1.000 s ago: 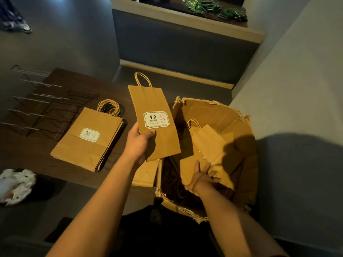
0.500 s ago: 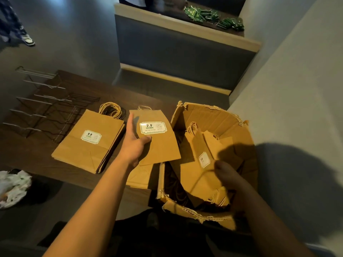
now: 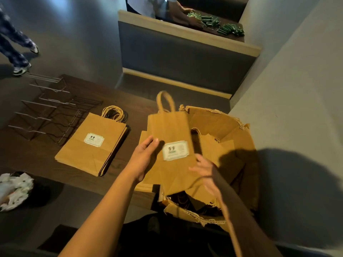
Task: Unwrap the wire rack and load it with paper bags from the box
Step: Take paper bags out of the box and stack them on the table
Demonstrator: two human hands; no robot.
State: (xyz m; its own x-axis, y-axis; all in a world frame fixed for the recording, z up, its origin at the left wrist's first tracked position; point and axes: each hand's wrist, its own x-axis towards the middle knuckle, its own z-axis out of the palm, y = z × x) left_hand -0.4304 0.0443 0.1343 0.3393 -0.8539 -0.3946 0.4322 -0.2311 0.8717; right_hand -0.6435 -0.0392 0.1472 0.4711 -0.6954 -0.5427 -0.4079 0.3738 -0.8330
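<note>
My left hand point(image 3: 146, 151) grips a brown paper bag by its left edge, thumb on top. A second, blurred paper bag point(image 3: 172, 130) with a white 9.9 label lies over it, handle pointing away. My right hand point(image 3: 202, 168) holds this bag at its lower right edge, above the torn cardboard box point(image 3: 239, 138). More bags lie inside the box. A flat stack of labelled bags point(image 3: 92, 145) rests on the dark table point(image 3: 27, 154). The bare wire rack point(image 3: 46, 112) lies on the table's left part, beyond the stack.
A bin with crumpled white wrapping point(image 3: 13, 190) stands at the lower left beside the table. A person's legs point(image 3: 14, 49) are at the upper left. Behind the table, a grey bench back carries green packets point(image 3: 215, 22), with another person's hand there. A wall is on the right.
My right hand has lifted a bag out of the box and brought it left over the bag in my left hand. The left hand has stayed near the box's left edge.
</note>
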